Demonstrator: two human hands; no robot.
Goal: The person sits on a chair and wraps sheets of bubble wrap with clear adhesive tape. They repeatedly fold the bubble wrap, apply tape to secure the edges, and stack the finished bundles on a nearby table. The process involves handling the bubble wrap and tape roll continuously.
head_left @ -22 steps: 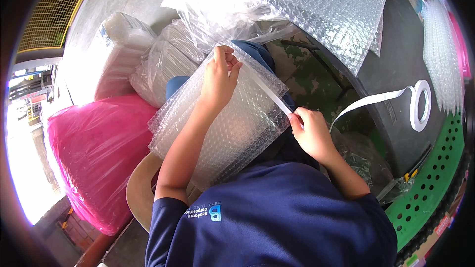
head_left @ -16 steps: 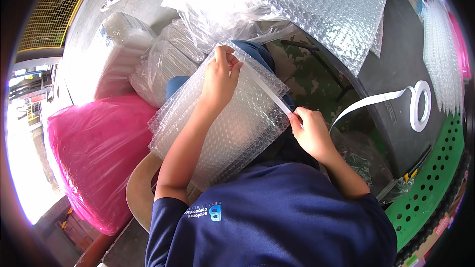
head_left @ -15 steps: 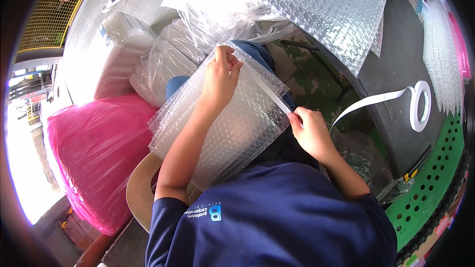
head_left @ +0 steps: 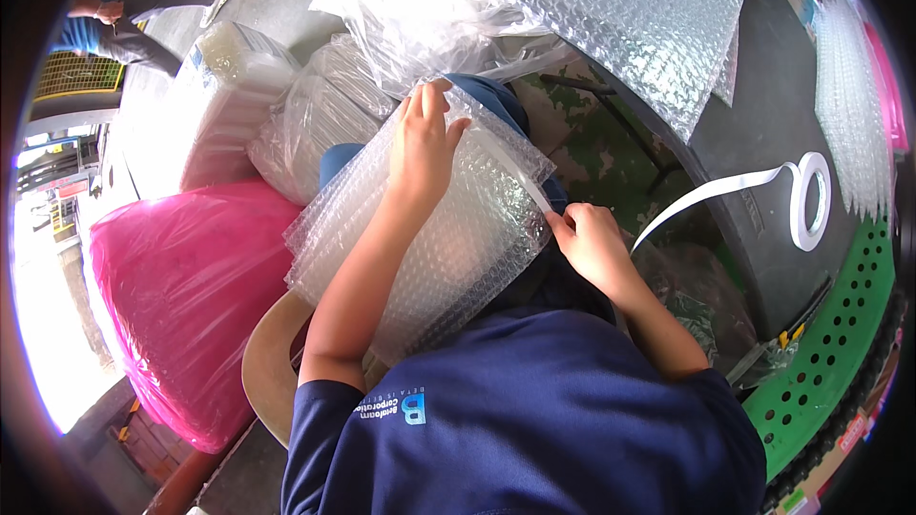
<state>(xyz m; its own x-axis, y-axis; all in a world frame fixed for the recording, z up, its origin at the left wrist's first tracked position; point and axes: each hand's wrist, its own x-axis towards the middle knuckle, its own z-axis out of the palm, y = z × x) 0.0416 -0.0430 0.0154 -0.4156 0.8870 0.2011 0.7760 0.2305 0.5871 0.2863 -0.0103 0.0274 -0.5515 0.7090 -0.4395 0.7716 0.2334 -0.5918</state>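
Note:
Bubble wrap sheets (head_left: pixel 420 238) lie stacked across my lap, with a narrow strip of white tape (head_left: pixel 510 167) along their far right edge. My left hand (head_left: pixel 425 148) rests on the far corner of the sheets, fingers stretched out and thumb apart. At the right corner, my right hand (head_left: pixel 589 240) pinches the tape at the edge of the wrap. A roll of white tape (head_left: pixel 811 202) sits on the dark table to the right. Its loose tail curves down toward my right hand; whether it joins the strip is hidden.
More bubble wrap (head_left: pixel 630 14) lies on the dark table (head_left: pixel 730 148). A pink plastic-wrapped bundle (head_left: pixel 191 296) and clear bags (head_left: pixel 324 114) stand to my left. A green perforated panel (head_left: pixel 821 343) is at the right. Another person (head_left: pixel 114 24) is at the far left.
My left hand's thumb and fingers have spread from a pinch. My right hand has shifted slightly left with the tape, closer to the wrap. The other person has come further into view.

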